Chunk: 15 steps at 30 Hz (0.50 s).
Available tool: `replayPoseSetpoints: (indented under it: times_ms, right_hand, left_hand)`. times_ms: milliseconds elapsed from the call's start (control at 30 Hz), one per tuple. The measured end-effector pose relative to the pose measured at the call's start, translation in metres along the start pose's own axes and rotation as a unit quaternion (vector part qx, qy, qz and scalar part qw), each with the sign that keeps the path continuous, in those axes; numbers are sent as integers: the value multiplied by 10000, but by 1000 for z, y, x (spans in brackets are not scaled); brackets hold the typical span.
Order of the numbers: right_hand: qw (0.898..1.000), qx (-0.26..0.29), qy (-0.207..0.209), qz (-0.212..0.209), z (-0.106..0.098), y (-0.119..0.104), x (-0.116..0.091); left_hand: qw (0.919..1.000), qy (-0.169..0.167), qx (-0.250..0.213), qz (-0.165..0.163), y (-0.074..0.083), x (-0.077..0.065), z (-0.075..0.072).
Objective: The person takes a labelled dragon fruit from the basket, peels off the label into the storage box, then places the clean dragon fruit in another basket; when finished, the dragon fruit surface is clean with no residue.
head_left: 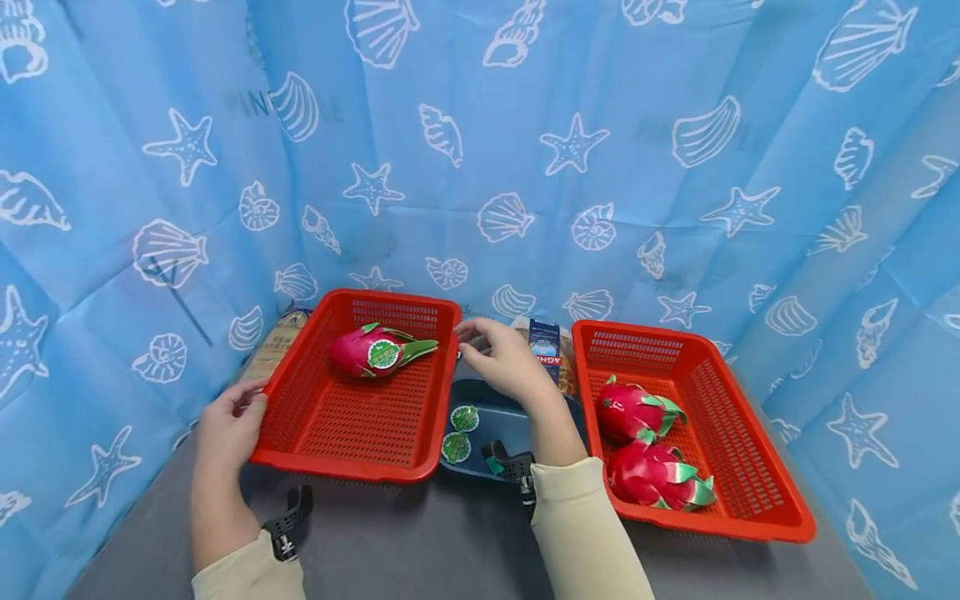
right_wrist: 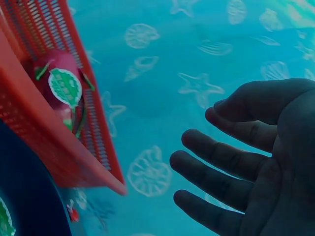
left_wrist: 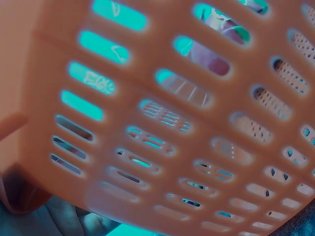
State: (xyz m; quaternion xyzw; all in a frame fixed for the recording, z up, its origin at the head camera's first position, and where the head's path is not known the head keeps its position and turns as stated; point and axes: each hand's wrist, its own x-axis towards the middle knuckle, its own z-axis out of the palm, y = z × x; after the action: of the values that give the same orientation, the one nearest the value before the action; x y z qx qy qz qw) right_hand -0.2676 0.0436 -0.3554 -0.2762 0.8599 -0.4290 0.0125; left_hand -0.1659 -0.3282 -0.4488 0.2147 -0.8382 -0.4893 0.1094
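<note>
A red plastic basket (head_left: 360,425) with slotted sides stands at the left, holding one dragon fruit (head_left: 356,352) that bears a round green-and-white sticker (head_left: 384,354). My left hand (head_left: 228,425) grips this basket's left rim; in the left wrist view the slotted wall (left_wrist: 147,118) fills most of the picture and part of the fingers (left_wrist: 64,219) shows at the bottom. Close to the right rim is my right hand (head_left: 501,354). In the right wrist view its fingers (right_wrist: 211,172) are spread and loosely bent, apart from the basket and holding nothing.
Between the baskets sits a dark blue tray (head_left: 491,408) with two round green stickers (head_left: 456,447). A second red basket (head_left: 780,500) at right holds two dragon fruits (head_left: 652,475). Packages (head_left: 545,346) stand behind, another bag (head_left: 276,346) at back left, against a blue shell-print curtain (head_left: 465,192).
</note>
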Motion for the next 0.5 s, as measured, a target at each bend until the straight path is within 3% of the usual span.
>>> replayPoseSetpoints:
  times_ms: [133, 300, 500]
  right_hand:
    - [9976, -252, -623, 176, 14, -1, 31]
    - [9848, -726, -1535, 378, 31, 5, 67]
    - [9687, -1226, -2109, 468, 52, 18, 91]
  left_hand:
    - [10000, 74, 24, 2, 1, 0, 1]
    - [10000, 86, 26, -16, 2, 0, 0]
    - [10000, 16, -21, -78, 3, 0, 1]
